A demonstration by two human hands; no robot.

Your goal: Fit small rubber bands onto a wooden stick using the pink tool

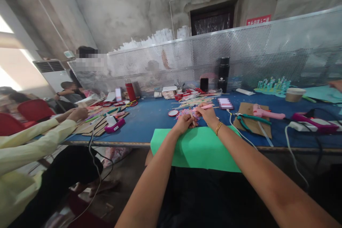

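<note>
Your right hand [207, 115] has a slim pink pen-like tool [205, 107], lying nearly level, one end at your left hand [184, 122]. In that left hand: a narrow, flat, pale strip [192, 118], tilted, partly covered by your fingers. Loose heap of tiny pink and bluish bits [183, 112] on the surface [149, 115], right by your hands; individual shapes too small to read.

The left hand [184, 123] is partly hiding the pile of small pieces [182, 113], which are looking too tiny to tell apart. The right hand [208, 116] is covering part of the pink tool [204, 107]. Forearms are obscuring the green sheet [203, 151]. The left edge is cutting off a co-worker's yellow clothing [34, 149], the right edge another person's hand [336, 84]. Pixelation is masking the phone screen [224, 103].
</note>
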